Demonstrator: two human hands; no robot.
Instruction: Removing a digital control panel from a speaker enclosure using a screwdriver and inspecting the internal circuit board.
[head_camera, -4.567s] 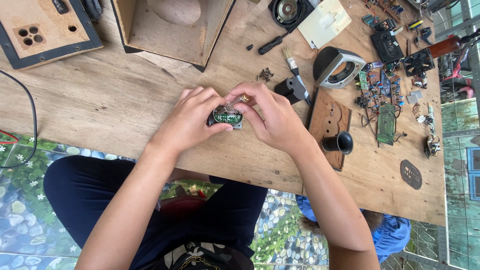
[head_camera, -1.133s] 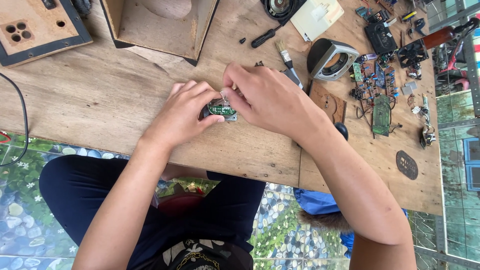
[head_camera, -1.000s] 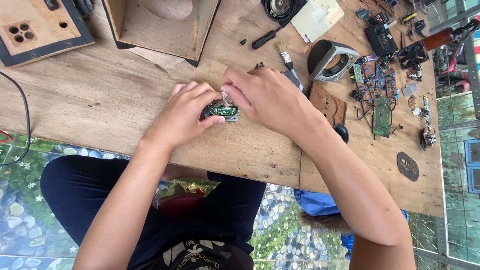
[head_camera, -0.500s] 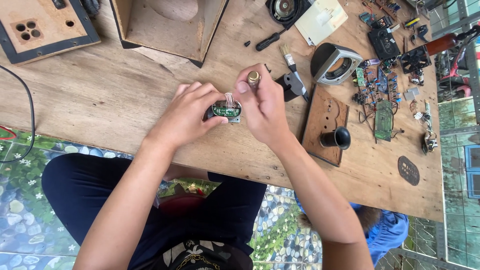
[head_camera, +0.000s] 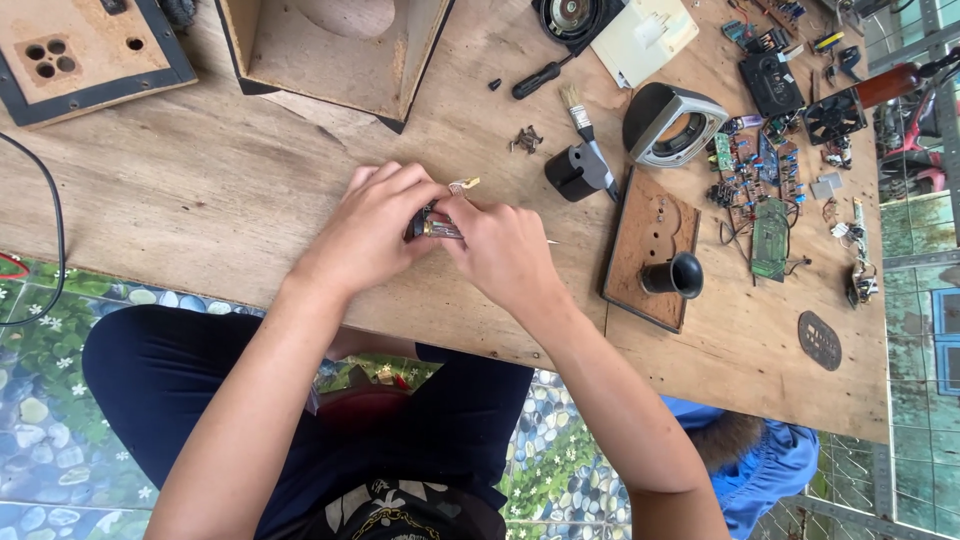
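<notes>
A wooden table (head_camera: 200, 190) fills my view from the head camera, strewn with the parts of a taken-apart speaker. At the far edge an open wooden box (head_camera: 335, 50) lies on its side, hollow towards me, with a square panel (head_camera: 80, 50) pierced by small holes to its left. On the right a brown board (head_camera: 650, 245) carries a black horn-shaped tube (head_camera: 675, 275), and beyond it a grey speaker frame (head_camera: 675, 125) rests tilted. Loose circuit boards (head_camera: 765, 195) and wires spread further right, seemingly pushed aside to keep the middle free for work.

My left hand (head_camera: 375, 225) and right hand (head_camera: 505, 250) meet at the table's centre, both closed together on one small module (head_camera: 432, 225), which they hold just above or on the wood; I cannot tell which. The left fingers wrap it from the far side and seem to steady it, while the right fingers pinch its near end, a small brass-coloured tip (head_camera: 465, 184) showing just past them. The grip hides most of the part.

A brush (head_camera: 585, 125) and black screwdriver (head_camera: 540, 78) lie near, beyond the hands, with a small heap of screws (head_camera: 525, 140) between.
</notes>
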